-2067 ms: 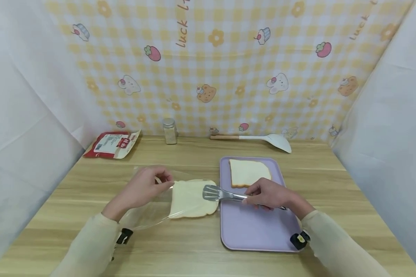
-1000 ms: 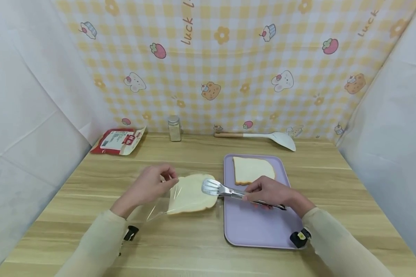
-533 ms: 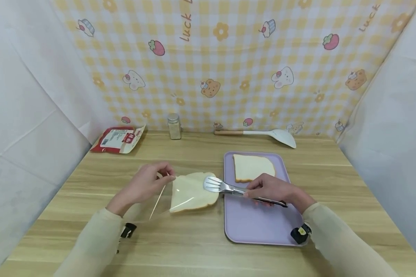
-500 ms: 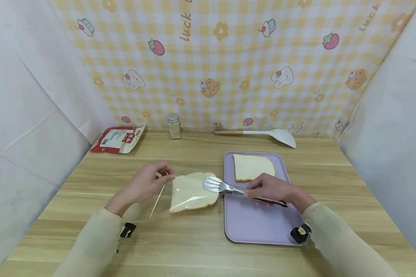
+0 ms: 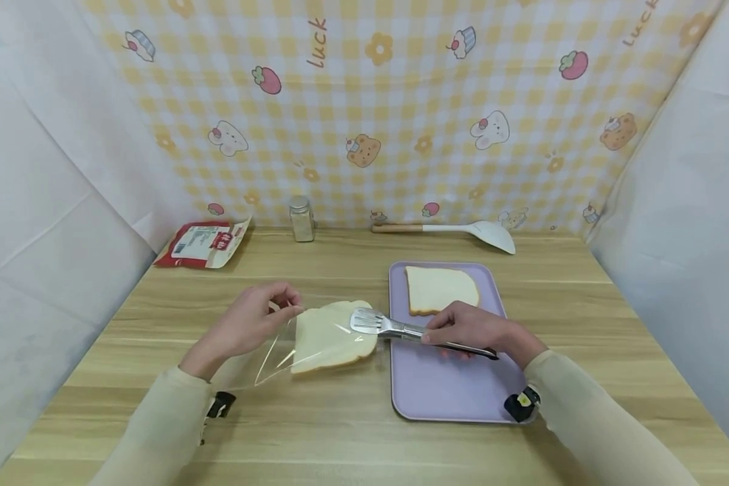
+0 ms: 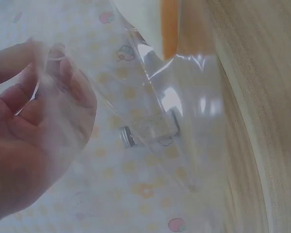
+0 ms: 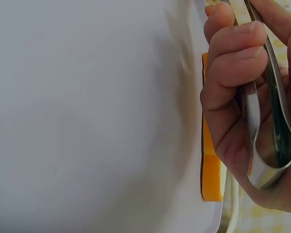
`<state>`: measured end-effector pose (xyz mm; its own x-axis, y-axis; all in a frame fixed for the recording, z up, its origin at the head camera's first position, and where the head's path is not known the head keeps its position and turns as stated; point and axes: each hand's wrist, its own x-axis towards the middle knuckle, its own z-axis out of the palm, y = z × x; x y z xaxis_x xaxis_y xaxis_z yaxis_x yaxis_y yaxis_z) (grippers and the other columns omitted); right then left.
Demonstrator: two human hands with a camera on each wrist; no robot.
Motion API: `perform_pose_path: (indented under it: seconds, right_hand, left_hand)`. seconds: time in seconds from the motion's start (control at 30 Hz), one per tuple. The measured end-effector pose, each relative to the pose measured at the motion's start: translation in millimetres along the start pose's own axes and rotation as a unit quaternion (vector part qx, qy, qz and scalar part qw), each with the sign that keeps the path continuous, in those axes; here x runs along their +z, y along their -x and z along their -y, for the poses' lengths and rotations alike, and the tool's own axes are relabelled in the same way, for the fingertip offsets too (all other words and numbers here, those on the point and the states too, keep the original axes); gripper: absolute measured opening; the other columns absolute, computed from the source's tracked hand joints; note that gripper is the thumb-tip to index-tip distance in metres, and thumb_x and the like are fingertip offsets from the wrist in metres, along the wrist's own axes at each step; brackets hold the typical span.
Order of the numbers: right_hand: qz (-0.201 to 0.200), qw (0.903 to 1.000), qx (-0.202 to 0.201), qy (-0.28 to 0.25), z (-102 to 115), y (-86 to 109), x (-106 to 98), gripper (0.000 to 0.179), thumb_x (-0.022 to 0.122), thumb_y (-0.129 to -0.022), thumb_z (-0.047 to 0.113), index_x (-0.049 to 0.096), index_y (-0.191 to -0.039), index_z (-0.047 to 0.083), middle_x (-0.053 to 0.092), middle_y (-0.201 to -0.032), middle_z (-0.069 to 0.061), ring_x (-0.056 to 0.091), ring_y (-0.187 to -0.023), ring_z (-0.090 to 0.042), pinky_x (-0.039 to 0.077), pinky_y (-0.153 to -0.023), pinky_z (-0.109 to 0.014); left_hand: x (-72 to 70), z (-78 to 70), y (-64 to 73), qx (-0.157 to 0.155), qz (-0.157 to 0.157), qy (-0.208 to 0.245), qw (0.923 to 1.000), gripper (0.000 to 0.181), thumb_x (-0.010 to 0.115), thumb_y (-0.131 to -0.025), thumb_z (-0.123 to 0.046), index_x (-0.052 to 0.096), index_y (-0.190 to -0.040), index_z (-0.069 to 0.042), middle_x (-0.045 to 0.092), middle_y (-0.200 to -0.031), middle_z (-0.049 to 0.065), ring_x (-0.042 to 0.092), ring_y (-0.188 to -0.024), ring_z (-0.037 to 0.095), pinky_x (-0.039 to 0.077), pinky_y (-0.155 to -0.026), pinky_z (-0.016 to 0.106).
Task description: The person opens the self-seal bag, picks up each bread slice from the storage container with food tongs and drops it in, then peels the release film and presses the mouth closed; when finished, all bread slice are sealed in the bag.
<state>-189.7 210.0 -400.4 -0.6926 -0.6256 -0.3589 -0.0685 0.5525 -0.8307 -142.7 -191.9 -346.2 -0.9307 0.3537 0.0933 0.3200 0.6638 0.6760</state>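
My left hand (image 5: 258, 320) pinches the edge of a clear plastic bag (image 5: 273, 361) between thumb and fingertips. Inside the bag lies a slice of white bread (image 5: 325, 341) with a thin brown crust. Metal tongs (image 5: 407, 331) are held in my right hand (image 5: 470, 327), their slotted head lying over the slice's right edge. In the right wrist view, fingers curl round the tongs' arms (image 7: 252, 111) near the bent end. The left wrist view shows the film (image 6: 199, 107) hanging beside the left hand (image 6: 34, 126), the slice's orange-brown crust (image 6: 169, 29) above.
A purple tray (image 5: 449, 388) under the right hand bears another bread slice (image 5: 440, 289) at its far end. Along the back of the wooden table (image 5: 316, 439) are a red-and-cream packet (image 5: 203, 243), a glass shaker (image 5: 302, 219) and a white turner with a wooden handle (image 5: 492, 236).
The bag's film has shifted and folded near the left hand, and the bagged slice now lies at a slight slant. Both hands keep their holds. The head view has shifted slightly.
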Motion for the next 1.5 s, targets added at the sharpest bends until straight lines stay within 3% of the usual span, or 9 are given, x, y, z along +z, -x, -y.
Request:
perform_pose_path:
  seconds: [0.27, 0.4, 0.53, 0.73, 1.07, 1.3, 1.5]
  right_hand:
    - [0.009, 0.9996, -0.004, -0.026, -2, 0.7, -2, 0.026, 0.070, -0.103, 0.030, 0.079, -0.106, 0.006, 0.065, -0.068, -0.005, 0.049, -0.047, -0.012, 0.045, -0.048, -0.026]
    - [0.007, 0.9998, -0.005, -0.021, -3, 0.6, -1, 0.026, 0.070, -0.103, 0.031, 0.079, -0.106, 0.007, 0.065, -0.068, -0.005, 0.049, -0.047, -0.012, 0.045, -0.048, -0.026]
    - [0.003, 0.9999, -0.008, -0.013, -3, 0.2, 0, 0.026, 0.071, -0.102, 0.032, 0.079, -0.105, 0.007, 0.065, -0.068, -0.005, 0.049, -0.046, -0.013, 0.045, -0.047, -0.027]
    - [0.002, 0.9999, -0.014, -0.010, -2, -0.3, 1, 0.026, 0.071, -0.102, 0.032, 0.079, -0.103, 0.007, 0.064, -0.067, -0.005, 0.049, -0.046, -0.013, 0.044, -0.047, -0.027]
    - [0.003, 0.9997, -0.016, -0.020, -4, 0.3, 1, 0.026, 0.070, -0.103, 0.031, 0.079, -0.105, 0.007, 0.065, -0.068, -0.004, 0.050, -0.047, -0.013, 0.045, -0.048, -0.027]
    - [0.013, 0.9991, -0.028, -0.029, -5, -0.2, 1, 0.028, 0.068, -0.105, 0.031, 0.079, -0.105, 0.005, 0.064, -0.068, -0.004, 0.050, -0.047, -0.013, 0.045, -0.049, -0.026]
    - [0.015, 0.9988, -0.020, -0.043, -7, 0.2, 1, 0.028, 0.068, -0.104, 0.031, 0.079, -0.105, 0.004, 0.065, -0.069, -0.004, 0.049, -0.046, -0.012, 0.044, -0.049, -0.025]
  left_hand:
    - [0.4, 2.9, 0.3, -0.009, 0.000, 0.000, 1.0000, 0.005, 0.069, -0.102, -0.013, 0.069, -0.105, -0.009, 0.070, -0.096, 0.004, 0.062, -0.089, 0.017, 0.054, -0.076, 0.029]
    - [1.5, -2.1, 0.4, 0.002, 0.009, -0.016, 0.9998, 0.022, 0.074, -0.098, -0.016, 0.069, -0.118, -0.006, 0.070, -0.110, 0.008, 0.063, -0.099, 0.024, 0.055, -0.081, 0.035]
    - [4.1, -9.1, -3.4, 0.025, 0.010, -0.061, 0.9978, 0.036, 0.078, -0.096, -0.018, 0.070, -0.130, -0.010, 0.069, -0.124, 0.008, 0.063, -0.107, 0.028, 0.053, -0.085, 0.041]
    - [7.1, -14.4, -12.9, 0.031, 0.031, -0.115, 0.9924, 0.028, 0.079, -0.095, -0.022, 0.076, -0.123, -0.015, 0.071, -0.124, 0.005, 0.067, -0.107, 0.026, 0.054, -0.083, 0.043]
    - [12.8, -2.6, -14.8, 0.015, 0.099, -0.118, 0.9879, 0.039, 0.084, -0.091, -0.027, 0.075, -0.127, -0.015, 0.067, -0.136, 0.010, 0.066, -0.110, 0.027, 0.055, -0.085, 0.040]
    - [22.3, 1.6, -16.6, 0.021, 0.098, -0.102, 0.9897, 0.037, 0.085, -0.090, -0.026, 0.076, -0.124, -0.016, 0.067, -0.133, 0.008, 0.064, -0.106, 0.022, 0.053, -0.083, 0.035]
    - [28.4, 4.1, -17.1, 0.019, 0.088, -0.088, 0.9920, 0.020, 0.083, -0.091, -0.022, 0.078, -0.110, -0.017, 0.068, -0.119, 0.001, 0.063, -0.103, 0.021, 0.052, -0.084, 0.036]
